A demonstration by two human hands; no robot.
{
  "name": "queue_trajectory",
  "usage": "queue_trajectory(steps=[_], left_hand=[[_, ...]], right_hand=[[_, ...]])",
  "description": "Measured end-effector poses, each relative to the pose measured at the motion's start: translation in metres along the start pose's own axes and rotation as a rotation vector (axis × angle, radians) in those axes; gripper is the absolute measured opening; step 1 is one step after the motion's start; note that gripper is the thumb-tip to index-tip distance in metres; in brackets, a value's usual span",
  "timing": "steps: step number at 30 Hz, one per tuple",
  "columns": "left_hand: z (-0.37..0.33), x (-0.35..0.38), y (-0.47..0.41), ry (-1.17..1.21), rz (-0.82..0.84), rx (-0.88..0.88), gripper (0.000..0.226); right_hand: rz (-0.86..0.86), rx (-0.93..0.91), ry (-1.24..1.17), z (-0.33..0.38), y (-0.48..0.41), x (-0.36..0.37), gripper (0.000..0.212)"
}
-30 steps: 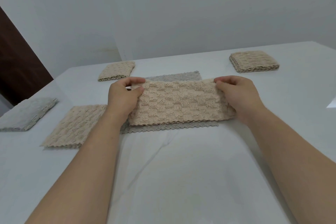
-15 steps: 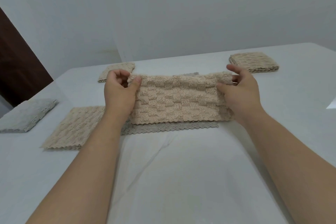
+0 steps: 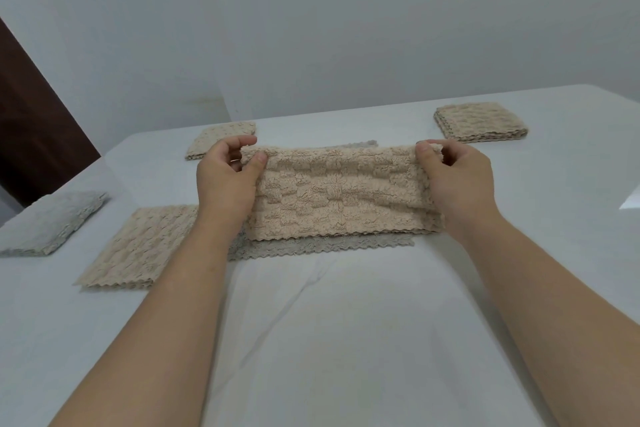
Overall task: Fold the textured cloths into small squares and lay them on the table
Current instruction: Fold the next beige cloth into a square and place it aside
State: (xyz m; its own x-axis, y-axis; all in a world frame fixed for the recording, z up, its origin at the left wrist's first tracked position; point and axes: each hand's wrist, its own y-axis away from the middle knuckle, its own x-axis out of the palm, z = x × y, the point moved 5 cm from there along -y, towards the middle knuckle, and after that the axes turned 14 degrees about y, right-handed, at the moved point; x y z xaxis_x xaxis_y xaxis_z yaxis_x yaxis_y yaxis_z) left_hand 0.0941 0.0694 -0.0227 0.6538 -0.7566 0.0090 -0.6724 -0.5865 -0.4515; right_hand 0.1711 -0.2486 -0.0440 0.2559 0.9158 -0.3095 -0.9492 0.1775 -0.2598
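Apparently doubled cloth (image 3: 339,194) between hands (image 3: 225,184) (image 3: 460,184)

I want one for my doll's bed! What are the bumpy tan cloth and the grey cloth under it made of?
The tan cloth looks like soft, fluffy towel fabric, maybe microfibre: matte, fuzzy, puffed into bumpy blocks, with a zigzag edge. The grey cloth under it seems the same kind, with the same zigzag edge, though little shows.

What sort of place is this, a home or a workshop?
Likely a plain indoor room, unclear which: a white table, bare pale walls, a dark door, and folded cloth squares around the beige cloth being folded.
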Motion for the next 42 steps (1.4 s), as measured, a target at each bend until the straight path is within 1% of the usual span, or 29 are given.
queue_trajectory(steps=[5, 9, 13, 16, 19, 21, 25, 27, 33, 37, 42], left_hand=[[-0.005, 0.001, 0.001, -0.038, -0.01, 0.035, 0.025], [-0.013, 0.0, 0.004, -0.15, 0.004, 0.093, 0.023], [-0.026, 0.001, 0.007, -0.254, 0.0, 0.205, 0.022], [-0.027, -0.003, 0.005, -0.312, -0.03, 0.207, 0.026], [-0.022, -0.007, 0.002, -0.301, -0.049, 0.151, 0.032], [-0.017, -0.008, 0.0, -0.281, -0.044, 0.102, 0.029], [-0.004, -0.009, -0.005, -0.131, -0.036, -0.025, 0.021], [-0.002, -0.009, -0.006, -0.036, -0.041, -0.079, 0.018], [-0.005, -0.006, -0.001, -0.024, -0.098, -0.052, 0.012], [-0.01, -0.004, 0.003, -0.08, -0.1, -0.017, 0.013], [-0.022, 0.002, 0.008, -0.111, -0.092, 0.055, 0.013]], right_hand=[[-0.024, -0.064, 0.089, 0.008, 0.002, 0.001, 0.013], [-0.049, -0.14, 0.15, 0.016, 0.007, -0.002, 0.012], [-0.064, -0.164, 0.107, 0.022, 0.008, -0.009, 0.01], [-0.019, -0.183, 0.052, 0.023, 0.008, -0.008, 0.015], [0.041, -0.193, 0.027, 0.02, 0.006, -0.002, 0.02], [0.064, -0.176, 0.001, 0.017, 0.004, 0.0, 0.019], [0.036, -0.125, -0.09, 0.01, 0.0, -0.002, 0.016], [0.001, -0.117, -0.098, 0.009, -0.002, -0.003, 0.016], [-0.063, -0.109, 0.054, 0.007, -0.004, -0.005, 0.008], [-0.074, -0.146, 0.127, 0.011, -0.002, -0.008, 0.007], [-0.099, -0.181, 0.115, 0.022, 0.006, -0.012, 0.014]])
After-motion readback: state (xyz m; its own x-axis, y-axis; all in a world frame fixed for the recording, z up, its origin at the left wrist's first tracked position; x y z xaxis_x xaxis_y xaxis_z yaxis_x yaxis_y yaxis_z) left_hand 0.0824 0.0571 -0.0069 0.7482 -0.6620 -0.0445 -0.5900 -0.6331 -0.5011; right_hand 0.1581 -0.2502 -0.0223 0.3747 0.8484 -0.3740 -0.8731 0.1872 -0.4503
